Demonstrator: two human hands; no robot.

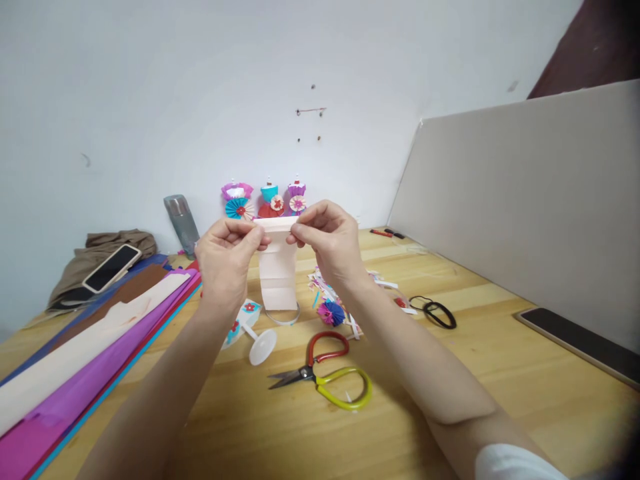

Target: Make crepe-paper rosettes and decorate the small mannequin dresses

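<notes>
Between my two hands hangs a strip of pale cream paper [279,273], creased crosswise, with its top edge folded over. My left hand [226,257] pinches the folded edge at its left corner. At the right corner my right hand [331,240] pinches the same edge between thumb and fingers. Behind the strip's lower end a thin ring [293,320] shows in part. On the table just below lie scissors [314,375] with one red and one yellow handle, blades pointing left. A white plastic stand with a round base [263,347] lies tipped over.
Coloured paper sheets [90,347] are stacked at the left, near a phone [112,268] and a bottle [182,223]. Paper dolls [270,200] stand by the wall. Paper scraps [325,288], a pink-blue rosette [331,311] and a black hair tie [440,315] lie right. Another phone [575,340] lies far right.
</notes>
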